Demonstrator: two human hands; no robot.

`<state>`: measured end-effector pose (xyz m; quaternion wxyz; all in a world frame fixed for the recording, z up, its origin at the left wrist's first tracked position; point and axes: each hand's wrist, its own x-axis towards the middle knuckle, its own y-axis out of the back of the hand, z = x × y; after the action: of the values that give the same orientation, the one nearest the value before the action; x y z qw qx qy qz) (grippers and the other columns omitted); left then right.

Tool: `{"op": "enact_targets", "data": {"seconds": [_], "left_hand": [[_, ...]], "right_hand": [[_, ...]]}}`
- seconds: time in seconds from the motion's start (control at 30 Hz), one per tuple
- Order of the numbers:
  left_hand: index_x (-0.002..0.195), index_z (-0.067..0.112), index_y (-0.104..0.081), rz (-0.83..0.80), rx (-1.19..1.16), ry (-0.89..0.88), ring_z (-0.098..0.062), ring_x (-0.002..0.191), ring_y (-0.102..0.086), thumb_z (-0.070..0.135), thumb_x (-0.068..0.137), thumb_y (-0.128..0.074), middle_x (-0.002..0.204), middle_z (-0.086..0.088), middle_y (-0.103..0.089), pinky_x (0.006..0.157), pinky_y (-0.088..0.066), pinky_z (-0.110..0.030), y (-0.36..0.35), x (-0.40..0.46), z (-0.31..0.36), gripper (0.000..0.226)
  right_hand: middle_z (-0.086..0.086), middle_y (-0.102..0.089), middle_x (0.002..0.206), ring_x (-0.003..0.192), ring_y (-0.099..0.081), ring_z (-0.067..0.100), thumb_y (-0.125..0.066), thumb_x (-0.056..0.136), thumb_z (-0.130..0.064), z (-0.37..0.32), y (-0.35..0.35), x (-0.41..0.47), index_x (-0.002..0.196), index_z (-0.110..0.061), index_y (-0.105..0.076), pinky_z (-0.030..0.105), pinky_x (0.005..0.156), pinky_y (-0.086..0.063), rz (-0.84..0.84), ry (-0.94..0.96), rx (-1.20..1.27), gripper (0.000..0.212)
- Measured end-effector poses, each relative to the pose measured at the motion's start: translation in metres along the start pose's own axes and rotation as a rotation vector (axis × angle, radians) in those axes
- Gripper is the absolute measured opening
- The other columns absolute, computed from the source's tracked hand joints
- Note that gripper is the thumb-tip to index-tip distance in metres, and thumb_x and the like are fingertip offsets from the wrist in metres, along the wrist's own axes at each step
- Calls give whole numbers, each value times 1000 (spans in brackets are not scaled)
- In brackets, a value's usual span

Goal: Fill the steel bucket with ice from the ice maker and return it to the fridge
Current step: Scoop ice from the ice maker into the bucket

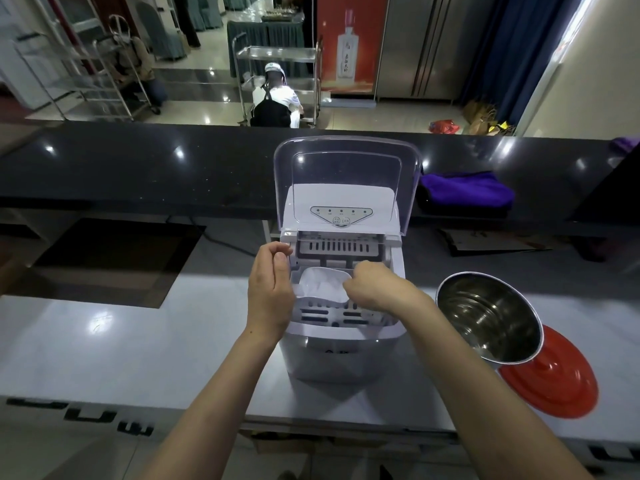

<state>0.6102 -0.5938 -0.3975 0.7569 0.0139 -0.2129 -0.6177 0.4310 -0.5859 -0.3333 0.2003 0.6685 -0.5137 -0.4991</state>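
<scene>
1. Reaching into the open white plastic countertop ice maker [341, 299], the right hand [375, 285] has its fingers curled down on the rim of a clear plastic scoop [323, 284] lying in the ice basket; its grip looks closed on the scoop, ready to dig.
2. The left hand [272, 285] sits at the machine's left edge with its fingers loosely curled. Whether its grip holds the rim or merely rests there, I cannot tell; it probably steadies the machine.
3. The machine's clear hinged lid [346, 181] stands tipped back, leaving the basket free from above.
4. The round shiny steel bucket [488, 317] stands on the pale grey bench [121, 341] just right of the machine, mouth up, so each scoop has a short way to travel. No ice shows inside it, so filling seems not yet begun.
5. Its round red lid [554, 379] lies flat on the bench, partly under the bucket's near side, out of the way.
6. A folded purple cloth [464, 192] rests on the dark ledge behind.
</scene>
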Motion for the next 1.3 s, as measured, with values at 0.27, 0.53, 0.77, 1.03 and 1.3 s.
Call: {"op": "enact_targets", "data": {"seconds": [0.27,0.53,0.77,1.03,1.3], "left_hand": [[111,27,-56,-1,-1,40,-12,105,-61,34,106,-33,108,8,-65,88,-53,-34,2,5,3,24],[112,23,-57,-22,38,-46,-15,105,-60,34,106,-34,108,4,-64,90,-52,-37,-4,7,21,26],[112,21,-58,-120,100,-142,-13,102,-56,26,110,-37,106,5,-61,88,-51,-33,-38,-1,39,22],[116,20,-57,-310,168,-211,-14,104,-54,21,106,-48,110,6,-58,93,-49,-34,-89,-17,60,13],[116,18,-59,-423,193,-277,-8,104,-52,14,102,-53,111,7,-56,92,-43,-23,-126,-30,74,15]], "right_hand": [[3,-43,70,56,-31,20,-42,94,-14,5,15,-13,69,-14,-36,29,51,-25,52,43,51,26],[11,-64,82,67,-44,24,-44,90,-19,31,33,-17,70,-10,-51,33,62,-36,118,35,190,23],[18,-76,89,67,-54,23,-45,86,-23,76,55,-33,72,-9,-62,33,65,-44,237,-29,258,26],[6,-59,66,66,-51,25,-49,89,-21,140,68,-57,68,-14,-55,33,62,-41,353,-172,287,23],[12,-66,87,73,-60,23,-49,97,-23,210,58,-68,88,-6,-66,30,59,-42,375,-389,303,25]]}}
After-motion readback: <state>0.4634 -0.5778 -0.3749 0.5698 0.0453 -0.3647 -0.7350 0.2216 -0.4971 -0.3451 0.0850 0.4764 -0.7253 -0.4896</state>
